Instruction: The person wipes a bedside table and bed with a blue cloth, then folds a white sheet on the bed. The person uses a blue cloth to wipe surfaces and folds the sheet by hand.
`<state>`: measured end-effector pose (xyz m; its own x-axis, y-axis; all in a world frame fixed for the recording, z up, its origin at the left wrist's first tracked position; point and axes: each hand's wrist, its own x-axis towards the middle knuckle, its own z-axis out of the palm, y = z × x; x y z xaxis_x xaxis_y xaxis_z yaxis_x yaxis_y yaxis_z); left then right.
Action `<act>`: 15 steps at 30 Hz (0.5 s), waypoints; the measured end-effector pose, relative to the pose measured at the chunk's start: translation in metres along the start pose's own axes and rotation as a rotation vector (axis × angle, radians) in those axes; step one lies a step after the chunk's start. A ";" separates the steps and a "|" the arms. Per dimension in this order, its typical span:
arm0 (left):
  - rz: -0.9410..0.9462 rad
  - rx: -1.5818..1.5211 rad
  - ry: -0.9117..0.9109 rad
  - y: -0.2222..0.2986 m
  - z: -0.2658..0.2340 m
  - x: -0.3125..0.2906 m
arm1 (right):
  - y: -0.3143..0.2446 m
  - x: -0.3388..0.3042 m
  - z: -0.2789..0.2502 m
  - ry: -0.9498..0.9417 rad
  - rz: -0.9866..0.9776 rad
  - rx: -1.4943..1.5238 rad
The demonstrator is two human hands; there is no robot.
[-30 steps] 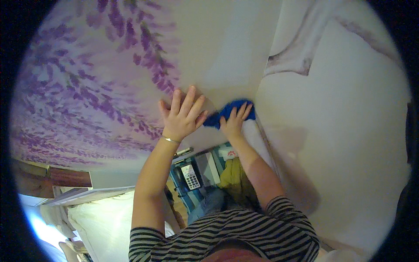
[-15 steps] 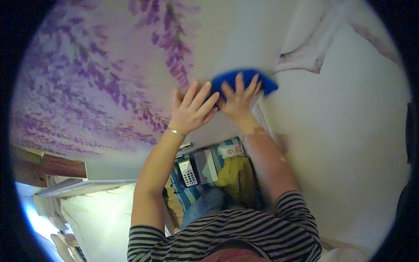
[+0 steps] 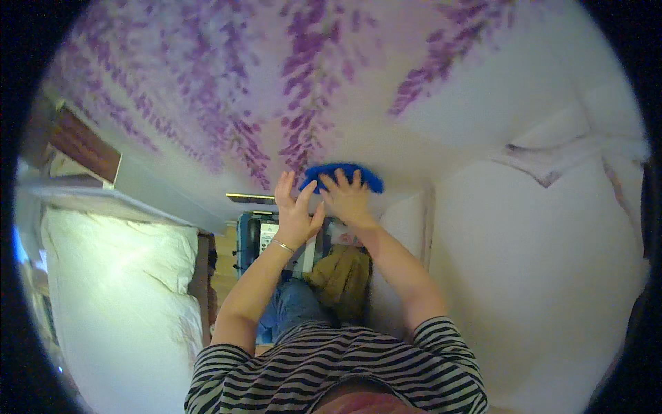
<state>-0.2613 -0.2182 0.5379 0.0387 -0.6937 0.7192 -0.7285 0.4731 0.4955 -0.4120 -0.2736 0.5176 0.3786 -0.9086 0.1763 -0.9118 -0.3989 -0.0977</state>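
A blue cloth (image 3: 367, 178) lies bunched flat against the wall, low on a mural of purple hanging blossoms (image 3: 307, 90). My right hand (image 3: 348, 201) presses on the cloth, its fingers spread over the near side, and keeps hold of it there. Just left of the cloth is my left hand (image 3: 295, 214), fingers apart and nothing in them, a thin bracelet (image 3: 283, 245) on its wrist. Its fingertips are at the wall or close to it; whether they touch cannot be told. The palms of both hands are hidden.
Below my hands stands a teal case or bag with a white keypad device (image 3: 268, 234) and an olive cloth (image 3: 343, 279). A bed with pale bedding (image 3: 121, 276) is on the left. A white wall (image 3: 531, 276) meets the mural wall at a corner on the right.
The cloth and both hands have come lower and to the left in view, as the head view shifted too. More of the mural shows above. My right hand stays on the cloth.
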 end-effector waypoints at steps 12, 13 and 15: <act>0.089 -0.183 0.317 0.050 -0.029 0.113 | -0.061 0.107 -0.194 0.848 -0.374 -0.228; 0.047 -0.233 0.370 0.056 -0.027 0.130 | -0.062 0.116 -0.198 0.925 -0.401 -0.213; -0.037 -0.347 0.467 0.065 -0.017 0.153 | -0.050 0.119 -0.194 0.949 -0.425 -0.361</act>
<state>-0.2913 -0.2844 0.6889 0.4147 -0.4371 0.7981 -0.4573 0.6582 0.5981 -0.3519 -0.3375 0.7338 0.5370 -0.1792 0.8243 -0.7876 -0.4564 0.4139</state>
